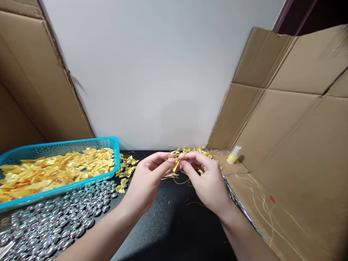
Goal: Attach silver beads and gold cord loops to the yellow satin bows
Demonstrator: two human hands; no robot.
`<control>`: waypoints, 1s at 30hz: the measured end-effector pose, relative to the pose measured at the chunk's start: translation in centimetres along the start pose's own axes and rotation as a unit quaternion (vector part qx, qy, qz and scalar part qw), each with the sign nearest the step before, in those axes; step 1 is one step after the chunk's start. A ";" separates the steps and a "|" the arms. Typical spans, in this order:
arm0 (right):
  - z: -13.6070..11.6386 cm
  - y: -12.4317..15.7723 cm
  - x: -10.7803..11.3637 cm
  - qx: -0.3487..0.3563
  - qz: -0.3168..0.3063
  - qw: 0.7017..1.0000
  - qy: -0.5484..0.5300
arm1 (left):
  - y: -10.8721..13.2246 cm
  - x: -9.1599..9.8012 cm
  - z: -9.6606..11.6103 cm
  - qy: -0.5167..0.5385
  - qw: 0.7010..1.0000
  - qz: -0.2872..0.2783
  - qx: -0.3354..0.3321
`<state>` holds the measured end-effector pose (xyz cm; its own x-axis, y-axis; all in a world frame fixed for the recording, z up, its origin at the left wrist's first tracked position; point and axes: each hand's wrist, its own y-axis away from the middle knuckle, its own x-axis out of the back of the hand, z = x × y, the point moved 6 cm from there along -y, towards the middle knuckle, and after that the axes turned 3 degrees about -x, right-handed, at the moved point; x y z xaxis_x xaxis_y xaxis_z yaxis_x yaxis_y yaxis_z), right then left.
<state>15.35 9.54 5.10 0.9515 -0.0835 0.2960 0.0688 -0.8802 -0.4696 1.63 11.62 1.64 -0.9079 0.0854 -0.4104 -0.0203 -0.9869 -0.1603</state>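
Observation:
Both hands meet above the black table (160, 217), fingertips pinched at a small gold ribbon bow (175, 165). My left hand (152, 177) grips the bow's left side between thumb and forefinger. On the other side, my right hand (205, 177) has its thumb and forefinger closed at the bow's right edge. Fingers cover part of the bow, so its knot is hard to make out. Behind the hands lies a heap of gold bows with thin cord (199, 150). A few strands of gold cord (170, 176) rest on the table just below the fingers.
A turquoise basket (117, 156) full of yellow bows (67, 166) stands at the left. Many shiny silver beads (62, 214) spread in front of it. Cardboard panels (296, 145) rise on both sides. A spool of yellow thread (233, 156) stands at right, near loose cord (268, 214).

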 end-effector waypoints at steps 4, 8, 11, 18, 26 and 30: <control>-0.5 0.3 0.1 0.001 0.001 1.000 0.016 | 0.0 0.3 0.4 0.013 0.999 0.029 -0.011; -0.9 0.4 0.0 -0.002 -0.002 0.997 0.073 | 0.0 0.5 0.5 0.017 0.999 0.045 -0.008; -0.8 0.4 0.0 -0.010 0.001 0.997 0.081 | -0.1 0.7 0.4 0.007 0.999 0.052 0.002; -0.4 0.4 0.0 -0.032 -0.002 0.994 0.100 | -0.3 1.2 0.1 0.006 0.997 0.076 0.018; -0.4 0.5 0.0 -0.030 0.000 0.995 0.091 | -0.2 1.0 0.1 0.025 0.996 0.078 0.023; -0.3 0.5 0.0 -0.024 0.007 0.996 0.088 | -0.1 1.1 0.3 0.033 0.996 0.079 0.015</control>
<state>15.32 8.97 5.13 0.8849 -0.1726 0.4325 0.0372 -0.8996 -0.4351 0.54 11.79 1.48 -0.8709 -0.0630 -0.4874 0.1070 -0.9923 -0.0629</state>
